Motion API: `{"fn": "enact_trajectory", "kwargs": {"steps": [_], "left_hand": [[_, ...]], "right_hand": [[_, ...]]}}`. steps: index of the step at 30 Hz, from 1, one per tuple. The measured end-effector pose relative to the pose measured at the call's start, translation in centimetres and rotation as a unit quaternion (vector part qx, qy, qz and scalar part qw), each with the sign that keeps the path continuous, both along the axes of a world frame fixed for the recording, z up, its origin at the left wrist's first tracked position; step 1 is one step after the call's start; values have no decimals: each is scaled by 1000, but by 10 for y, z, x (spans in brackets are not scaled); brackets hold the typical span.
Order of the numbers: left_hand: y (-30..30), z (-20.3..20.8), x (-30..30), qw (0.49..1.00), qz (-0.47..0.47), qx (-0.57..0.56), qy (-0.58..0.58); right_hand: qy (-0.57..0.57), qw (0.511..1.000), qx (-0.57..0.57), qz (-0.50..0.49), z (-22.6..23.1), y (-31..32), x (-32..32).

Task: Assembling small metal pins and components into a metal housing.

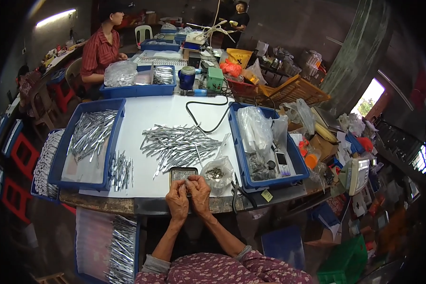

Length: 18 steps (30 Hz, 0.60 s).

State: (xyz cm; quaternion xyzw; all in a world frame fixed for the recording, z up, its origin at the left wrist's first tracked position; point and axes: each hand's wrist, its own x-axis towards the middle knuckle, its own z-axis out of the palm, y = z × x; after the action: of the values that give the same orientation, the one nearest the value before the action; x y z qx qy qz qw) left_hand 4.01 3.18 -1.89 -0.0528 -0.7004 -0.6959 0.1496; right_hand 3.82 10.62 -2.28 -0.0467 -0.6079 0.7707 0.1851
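Small tray (183, 168): dark-rimmed, at the bench (104, 202) front, the landmark for these notes; its near part lies under the fingers. Close to the edge, so a forearm nudge could tip it.
Left hand (178, 199): at the tray's near side, fingertips drawn together, meeting the right.
Right hand (199, 193): over the tray's near right corner, fingers curled inward.
Grip: both narrow, pinched fingertip to fingertip; cannot tell what, if anything, sits between. A small piece could slip and drop past the bench edge into the lap.
Clear bag (225, 181): just right of the tray, mouth open, small metallic bits (215, 173) inside. Soft walls; a right-hand knock could slump it and scatter them.
Rod pile (173, 144): beyond the tray, loose and criss-crossed. Pulling one from low down could slide others toward the tray.
Pliers (237, 189): right of the tray, past the bag, handles at the bench edge. A sleeve catch could send them to the floor.
Black cable (208, 131): looped beyond the tray, touching or nearly touching the pile's far side. A tug could drag rods.
Small rod bundle (122, 171): well left of the tray, ends uneven; an elbow could fan it out.
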Motion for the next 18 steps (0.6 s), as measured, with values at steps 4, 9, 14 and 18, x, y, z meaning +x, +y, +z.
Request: {"fn": "enact_trajectory", "kwargs": {"steps": [4,9,14,18], "left_hand": [[3,1,0,998,-27,50,-12],[1,2,-1,999,-15,48,3],[-10,5,-5,990,-86,108,-29],[-23,15,-5,958,-176,198,-109]], "right_hand": [[10,1000,-3,-13,2,2,2],[25,993,111,-13,10,-1,6],[26,986,165,-10,12,1,8],[29,972,232,-14,22,6,13]]}}
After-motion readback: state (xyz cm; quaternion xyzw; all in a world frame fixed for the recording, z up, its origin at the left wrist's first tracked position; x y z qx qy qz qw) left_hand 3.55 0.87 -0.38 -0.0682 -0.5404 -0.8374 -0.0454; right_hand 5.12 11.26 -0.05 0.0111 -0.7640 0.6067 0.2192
